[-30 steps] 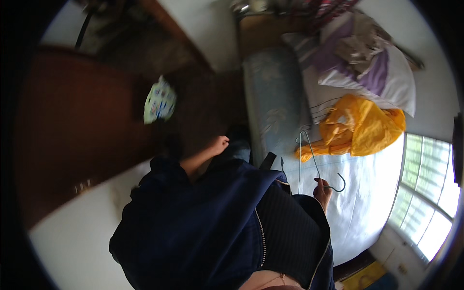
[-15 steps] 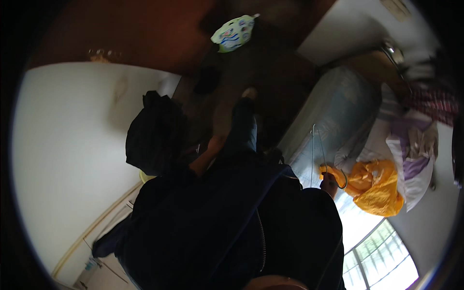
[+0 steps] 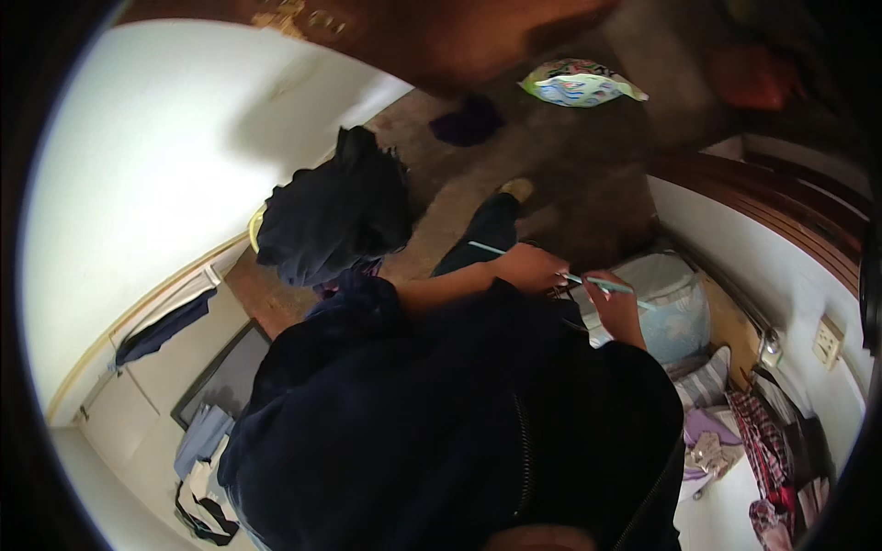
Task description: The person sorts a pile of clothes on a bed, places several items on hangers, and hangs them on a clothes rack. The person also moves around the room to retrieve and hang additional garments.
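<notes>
Both my hands hold a thin pale teal clothes hanger (image 3: 485, 247) in front of my chest. My left hand (image 3: 530, 267), on a bare forearm, grips its middle. My right hand (image 3: 616, 309) grips the end nearer the bed, where the hanger crosses a pale blue pillow (image 3: 678, 310). The sleeves and front of my dark navy jacket (image 3: 441, 432) fill the lower part of the view. No garment hangs on the hanger.
A heap of dark clothes (image 3: 335, 209) sits in a yellow-rimmed basket (image 3: 252, 230) to my left. A colourful snack bag (image 3: 579, 84) lies on the brown floor ahead. The bed at the right carries purple and plaid cloth (image 3: 753, 441). A wooden headboard (image 3: 781, 211) runs behind it.
The view has swung left, and the yellow garment on the bed has gone out of sight. My left hand has come over to the hanger, which my right hand held alone before.
</notes>
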Demonstrator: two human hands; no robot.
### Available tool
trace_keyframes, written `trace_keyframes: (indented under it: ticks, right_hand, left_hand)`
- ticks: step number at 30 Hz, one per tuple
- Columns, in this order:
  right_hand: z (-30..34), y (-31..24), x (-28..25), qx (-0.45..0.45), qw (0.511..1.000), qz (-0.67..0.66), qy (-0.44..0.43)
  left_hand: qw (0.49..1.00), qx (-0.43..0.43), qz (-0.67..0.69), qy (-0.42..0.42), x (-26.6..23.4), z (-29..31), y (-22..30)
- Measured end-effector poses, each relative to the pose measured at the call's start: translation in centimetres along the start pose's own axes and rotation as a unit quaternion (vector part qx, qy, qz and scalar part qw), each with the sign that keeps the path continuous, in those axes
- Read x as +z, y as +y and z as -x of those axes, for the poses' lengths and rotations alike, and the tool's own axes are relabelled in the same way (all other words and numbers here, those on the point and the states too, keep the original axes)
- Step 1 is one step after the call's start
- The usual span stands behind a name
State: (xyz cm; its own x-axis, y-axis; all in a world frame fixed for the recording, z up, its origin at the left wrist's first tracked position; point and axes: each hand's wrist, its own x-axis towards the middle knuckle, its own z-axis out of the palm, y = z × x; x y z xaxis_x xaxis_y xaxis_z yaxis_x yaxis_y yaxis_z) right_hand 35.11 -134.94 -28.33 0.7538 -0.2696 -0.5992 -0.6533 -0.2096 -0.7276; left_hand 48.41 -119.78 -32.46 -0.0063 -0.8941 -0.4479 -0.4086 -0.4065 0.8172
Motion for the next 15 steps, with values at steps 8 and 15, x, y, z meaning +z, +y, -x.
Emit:
trace_keyframes:
  ticks: [8,15]
  right_hand:
    - [-3.0,0.2,-6.9,-0.166,0.983,0.072,0.04]
    - [-4.3,0.8,-10.1,-0.066,0.987,0.146,0.017]
  left_hand:
    - [0.989,0.072,-0.035,0.125,-3.1,-5.1,0.7]
    - [0.978,0.097,-0.041,0.18,-5.1,-8.1,3.5]
